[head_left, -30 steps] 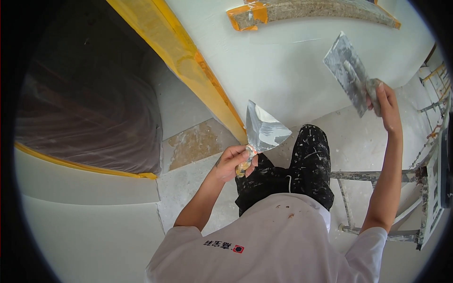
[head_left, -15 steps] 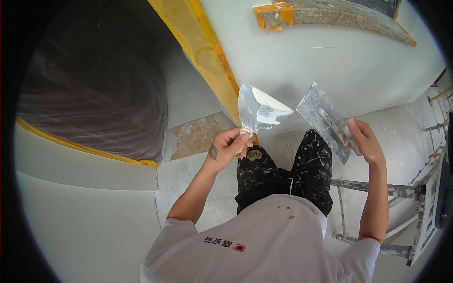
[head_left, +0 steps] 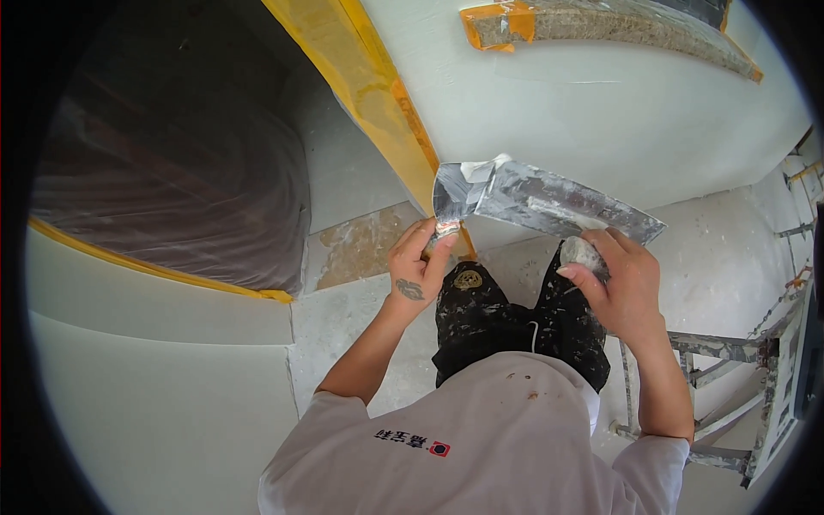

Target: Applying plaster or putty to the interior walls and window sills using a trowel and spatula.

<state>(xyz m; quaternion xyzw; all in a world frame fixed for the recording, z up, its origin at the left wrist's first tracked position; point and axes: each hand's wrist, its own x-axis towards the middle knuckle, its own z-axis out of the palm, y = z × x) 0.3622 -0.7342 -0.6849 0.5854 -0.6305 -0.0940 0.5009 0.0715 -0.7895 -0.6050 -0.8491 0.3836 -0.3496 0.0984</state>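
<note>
the scraper [head_left: 453,193] has a flared grey metal blade with white paste [head_left: 477,172] on it; the trowel [head_left: 524,196] is a long grey plate smeared white. the left hand [head_left: 419,264] closes around the scraper's handle, blade jutting beyond the fingers. the right hand [head_left: 628,279] grips the trowel's rounded handle, the plate reaching left across the scraper's blade.
</note>
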